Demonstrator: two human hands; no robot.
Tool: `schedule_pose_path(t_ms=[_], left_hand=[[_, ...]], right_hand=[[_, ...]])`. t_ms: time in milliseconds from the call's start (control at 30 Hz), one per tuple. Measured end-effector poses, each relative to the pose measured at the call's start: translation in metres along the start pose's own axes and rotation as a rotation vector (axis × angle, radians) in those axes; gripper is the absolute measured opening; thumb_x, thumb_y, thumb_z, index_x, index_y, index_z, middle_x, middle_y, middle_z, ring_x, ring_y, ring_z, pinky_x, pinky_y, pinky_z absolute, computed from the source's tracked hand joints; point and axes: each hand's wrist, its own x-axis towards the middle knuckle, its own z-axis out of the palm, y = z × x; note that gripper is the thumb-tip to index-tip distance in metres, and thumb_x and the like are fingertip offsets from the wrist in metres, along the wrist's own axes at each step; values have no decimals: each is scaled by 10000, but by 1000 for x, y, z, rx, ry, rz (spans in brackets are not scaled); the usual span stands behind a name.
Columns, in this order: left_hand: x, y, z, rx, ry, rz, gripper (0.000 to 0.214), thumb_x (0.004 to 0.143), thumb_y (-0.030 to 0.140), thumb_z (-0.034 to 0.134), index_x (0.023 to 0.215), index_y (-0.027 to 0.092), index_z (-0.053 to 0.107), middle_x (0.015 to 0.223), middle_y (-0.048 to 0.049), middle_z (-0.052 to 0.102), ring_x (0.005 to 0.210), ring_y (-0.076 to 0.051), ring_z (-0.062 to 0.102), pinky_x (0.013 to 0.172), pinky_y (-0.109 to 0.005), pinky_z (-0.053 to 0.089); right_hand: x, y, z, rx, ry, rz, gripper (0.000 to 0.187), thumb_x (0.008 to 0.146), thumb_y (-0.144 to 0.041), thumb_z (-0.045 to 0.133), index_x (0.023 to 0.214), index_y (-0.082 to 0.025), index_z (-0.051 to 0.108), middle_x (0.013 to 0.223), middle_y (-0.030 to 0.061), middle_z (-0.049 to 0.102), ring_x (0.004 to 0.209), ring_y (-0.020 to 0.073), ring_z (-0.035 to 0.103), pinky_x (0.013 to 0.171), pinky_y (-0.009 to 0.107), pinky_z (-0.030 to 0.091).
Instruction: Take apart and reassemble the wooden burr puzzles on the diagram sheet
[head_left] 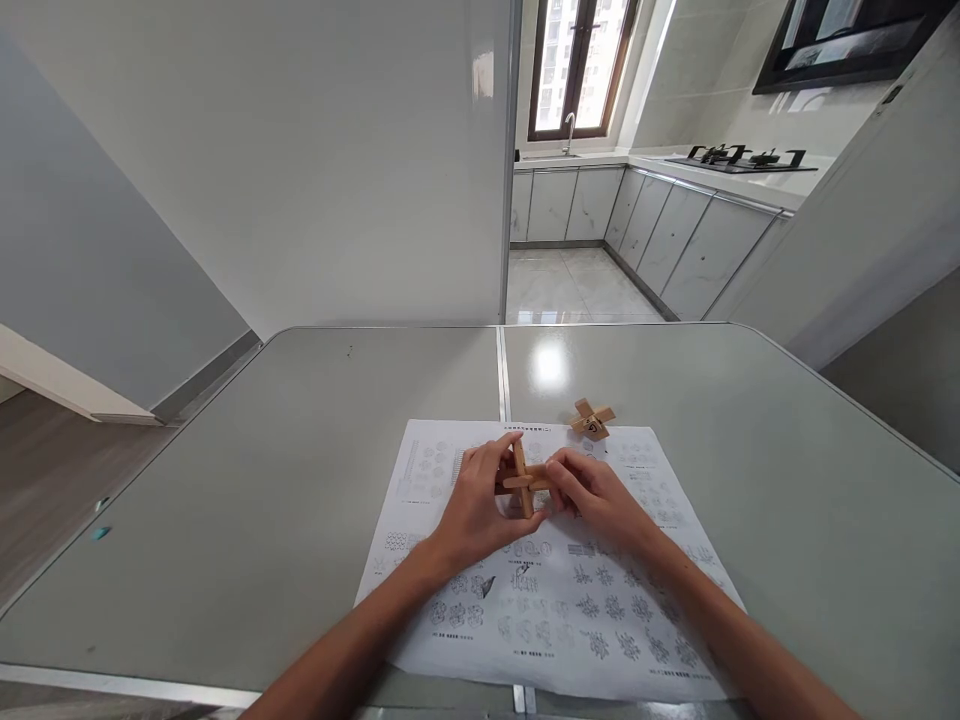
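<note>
Both my hands are closed on a wooden burr puzzle [523, 482], a cross of light wooden sticks held just above a printed sheet. My left hand [480, 500] grips its upright stick between the thumb below and the fingers above. The fingertips of my right hand [589, 490] pinch the end of the stick that points right, hiding its tip. Beneath lies the instruction sheet [540, 620], covered with small line drawings of puzzle pieces. At the sheet's top edge, beyond my right hand, rests another small wooden cross-shaped piece [592, 420] with a dark mark on it.
The grey-green table [225, 520] has rounded far corners and a light seam down its middle. A small teal bit [100, 533] lies near its left edge. A pale wall panel [360, 180] rises behind it; a kitchen counter [720, 185] with a gas hob [742, 160] stands beyond.
</note>
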Motion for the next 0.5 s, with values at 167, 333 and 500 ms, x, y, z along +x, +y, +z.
schedule_pose_path(t_ms=[167, 333, 500], left_hand=[[0, 3, 0, 23, -23, 72, 922, 725, 350, 924, 1497, 303, 422, 1199, -77, 644, 1137, -313, 592, 1043, -516, 517], [3, 3, 1, -16, 7, 112, 877, 688, 329, 932, 1418, 300, 447, 1378, -114, 527, 1227, -323, 587, 1027, -506, 551], [3, 5, 0, -18, 10, 90, 881, 666, 302, 939, 1387, 309, 431, 1399, -100, 561, 1250, -333, 593, 1031, -521, 549]], right_hand=[[0, -2, 1, -50, -17, 10, 447, 1048, -581, 538, 782, -224, 586, 606, -24, 594, 551, 144, 501, 559, 279, 396], [0, -7, 1, -54, -34, 43, 466, 1042, -597, 532, 767, -222, 564, 592, -32, 559, 538, 138, 467, 553, 282, 377], [0, -9, 0, -44, -37, 58, 473, 1045, -601, 529, 764, -221, 551, 585, -39, 535, 527, 132, 447, 541, 283, 361]])
